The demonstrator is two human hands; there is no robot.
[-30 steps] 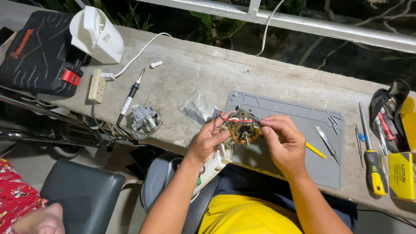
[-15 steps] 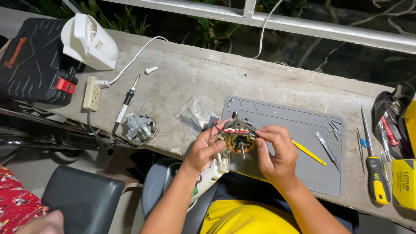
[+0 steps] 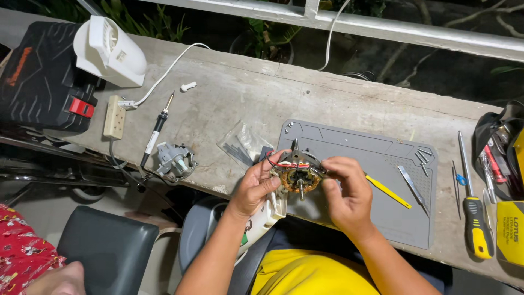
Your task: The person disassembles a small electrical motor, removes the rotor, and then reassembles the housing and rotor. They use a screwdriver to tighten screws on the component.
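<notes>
Both my hands hold the small motor above the counter's near edge.

I see the concrete counter point(image 3: 327, 104), then the grey mat point(image 3: 376, 180); my left hand point(image 3: 255, 188) and right hand point(image 3: 349, 196) are closed around the copper-wound motor point(image 3: 297, 175), shaft toward me.

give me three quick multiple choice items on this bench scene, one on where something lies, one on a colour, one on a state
1. Where does the soldering iron lie?
A. on the grey mat
B. on the bare concrete bench left of the mat
C. inside the black case

2. What colour is the thin stick on the grey mat?
A. yellow
B. blue
C. white

3. How is the small motor held?
A. lying alone on the mat
B. in the left hand only
C. between both hands

Answers: 1 B, it rests on concrete beside the power strip. 2 A, it shows bright yellow. 3 C, the left hand and right hand both grip it.
</notes>
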